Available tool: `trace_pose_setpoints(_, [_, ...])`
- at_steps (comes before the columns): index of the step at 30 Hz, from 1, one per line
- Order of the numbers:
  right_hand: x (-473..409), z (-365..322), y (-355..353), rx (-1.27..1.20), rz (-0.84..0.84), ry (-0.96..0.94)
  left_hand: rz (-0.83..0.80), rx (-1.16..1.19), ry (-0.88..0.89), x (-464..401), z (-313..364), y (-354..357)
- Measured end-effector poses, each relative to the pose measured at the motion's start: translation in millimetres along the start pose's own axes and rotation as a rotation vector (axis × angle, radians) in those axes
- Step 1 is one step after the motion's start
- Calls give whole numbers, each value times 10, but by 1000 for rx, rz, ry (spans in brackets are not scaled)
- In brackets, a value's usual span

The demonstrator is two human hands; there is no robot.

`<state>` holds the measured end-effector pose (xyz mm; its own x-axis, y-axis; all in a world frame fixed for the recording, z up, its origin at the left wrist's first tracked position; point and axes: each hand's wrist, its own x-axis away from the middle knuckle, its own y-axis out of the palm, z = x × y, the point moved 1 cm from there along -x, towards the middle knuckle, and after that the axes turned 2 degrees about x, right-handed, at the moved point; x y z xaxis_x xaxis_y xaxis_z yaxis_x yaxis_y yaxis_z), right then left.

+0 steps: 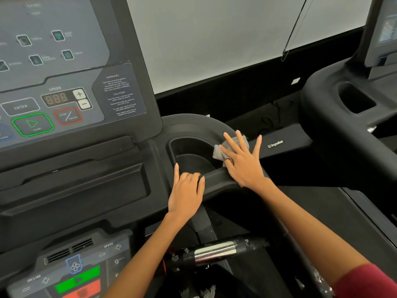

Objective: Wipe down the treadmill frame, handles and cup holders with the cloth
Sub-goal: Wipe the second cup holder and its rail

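Observation:
My right hand [242,160] lies flat with fingers spread, pressing a small grey cloth [219,152] onto the right rim of the treadmill's black cup holder [189,147]. Most of the cloth is hidden under the palm and fingers. My left hand [185,191] rests on the near rim of the same cup holder, fingers curled over the edge and index finger pointing forward. The black frame arm [217,176] runs under both hands. A handle with a metal sensor grip [214,252] sits lower, near my body.
The console panel [64,97] with speed display and start and stop buttons fills the upper left. A lower control pad [73,274] is at the bottom left. A neighbouring treadmill with its own cup holder [356,100] stands at the right. A white wall is behind.

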<state>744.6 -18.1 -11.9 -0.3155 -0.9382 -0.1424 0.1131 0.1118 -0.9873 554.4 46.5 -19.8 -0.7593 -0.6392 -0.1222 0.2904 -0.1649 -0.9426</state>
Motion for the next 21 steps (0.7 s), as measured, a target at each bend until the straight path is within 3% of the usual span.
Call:
trace_pose_setpoints(4, [-482, -61, 1, -93, -80, -24, 60, -64, 15, 13, 20, 35])
trace_pose_setpoints(10, [-996, -170, 5, -213, -204, -149, 20, -70, 2, -3, 12, 20])
trace_pose_setpoints(14, [-789, -68, 66, -200, -119, -176, 19, -48, 4, -1, -23, 25])
trace_pose_setpoints(21, [41, -117, 52, -200, 91, 98, 92, 22, 30, 3, -41, 88])
